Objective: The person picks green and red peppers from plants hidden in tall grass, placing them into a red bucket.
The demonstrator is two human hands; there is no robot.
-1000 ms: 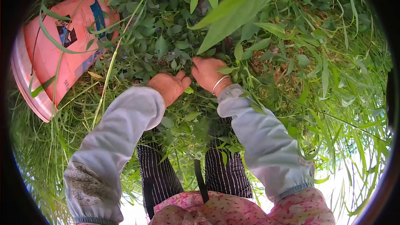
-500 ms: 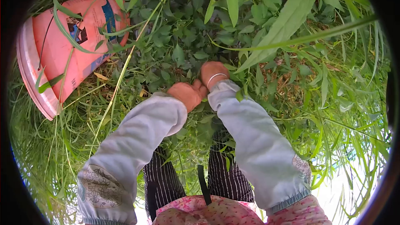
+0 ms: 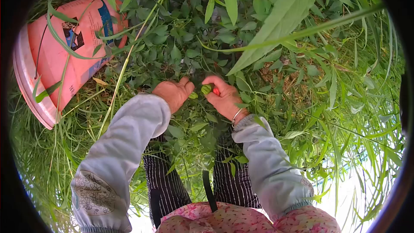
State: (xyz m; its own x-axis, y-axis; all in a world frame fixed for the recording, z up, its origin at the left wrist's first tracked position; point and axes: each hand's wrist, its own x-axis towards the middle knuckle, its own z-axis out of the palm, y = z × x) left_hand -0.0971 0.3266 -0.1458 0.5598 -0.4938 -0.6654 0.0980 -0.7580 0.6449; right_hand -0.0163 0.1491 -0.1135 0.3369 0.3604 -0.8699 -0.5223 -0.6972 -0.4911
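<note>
Among the dark green leaves of a low plant (image 3: 189,54), my right hand (image 3: 226,103) is curled around small peppers. A green, ribbed pepper (image 3: 206,89) shows at its fingertips and a red pepper (image 3: 216,91) sits deeper in the fingers. My left hand (image 3: 172,94) is closed just to the left, its fingertips bent down into the foliage. Under those fingertips a bright green pepper (image 3: 193,96) partly shows; the rest of it is hidden. A small gap separates the two hands.
A pink bucket (image 3: 69,54) lies tipped on its side in the grass at upper left. Long stems and a broad leaf (image 3: 280,26) cross the view at upper right. My striped trouser legs (image 3: 166,172) stand close below the hands.
My hands were together over the plant and have moved apart. The right hand has turned, and green and red peppers now show in it. The view has shifted slightly.
</note>
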